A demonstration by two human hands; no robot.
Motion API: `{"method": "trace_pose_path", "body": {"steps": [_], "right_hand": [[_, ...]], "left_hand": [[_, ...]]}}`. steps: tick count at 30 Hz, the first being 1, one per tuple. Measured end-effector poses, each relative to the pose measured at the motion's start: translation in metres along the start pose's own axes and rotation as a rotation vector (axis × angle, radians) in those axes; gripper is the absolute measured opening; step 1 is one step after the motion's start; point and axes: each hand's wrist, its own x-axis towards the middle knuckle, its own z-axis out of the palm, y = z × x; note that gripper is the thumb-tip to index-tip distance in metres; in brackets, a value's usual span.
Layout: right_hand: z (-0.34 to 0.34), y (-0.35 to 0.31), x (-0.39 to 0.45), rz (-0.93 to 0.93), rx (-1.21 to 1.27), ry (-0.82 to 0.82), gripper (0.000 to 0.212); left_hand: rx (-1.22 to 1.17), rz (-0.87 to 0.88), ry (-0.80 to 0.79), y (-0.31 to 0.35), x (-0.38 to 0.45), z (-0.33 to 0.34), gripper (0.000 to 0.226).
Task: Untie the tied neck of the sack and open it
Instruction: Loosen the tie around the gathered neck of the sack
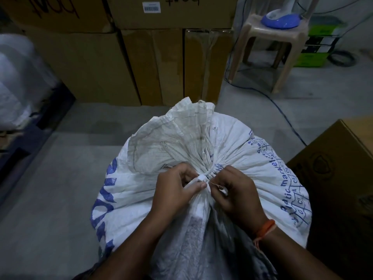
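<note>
Stacked brown cardboard cartons [129, 63] — against the far wall, behind the sack. White woven plastic sack with blue print [262, 158] — standing on the grey floor, centre foreground, neck gathered and tied. Left hand [175, 190] — thumb and fingers pinching the white tie strip [203, 177]. Right hand [236, 190] — fingers curled, pinching the strip's loose end. Orange wristband [265, 229] — right wrist.

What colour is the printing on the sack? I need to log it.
Blue, on the white sack; the head view shows it.
</note>
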Motion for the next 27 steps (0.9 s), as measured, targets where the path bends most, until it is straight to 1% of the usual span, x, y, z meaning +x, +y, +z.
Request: {"method": "trace_pose_path", "body": {"steps": [5, 9, 13, 19, 27], "right_hand": [[0.002, 0.002, 0.003, -0.033, 0.007, 0.000, 0.022], [0.003, 0.001, 0.004, -0.020, 0.036, 0.016, 0.018], [0.003, 0.003, 0.005, 0.005, 0.040, 0.017, 0.020], [0.005, 0.004, 0.004, 0.010, 0.055, 0.018, 0.021], [0.011, 0.009, 0.002, 0.024, 0.074, 0.004, 0.028]], "left_hand": [[-0.024, 0.009, 0.045, 0.000, -0.004, 0.000, 0.020], [-0.064, 0.043, 0.031, 0.002, -0.003, 0.000, 0.018], [-0.089, 0.045, 0.018, -0.001, 0.000, 0.001, 0.016], [-0.137, 0.022, -0.006, -0.009, 0.002, 0.002, 0.017], [-0.098, 0.008, -0.015, -0.011, -0.001, 0.003, 0.024]]}}
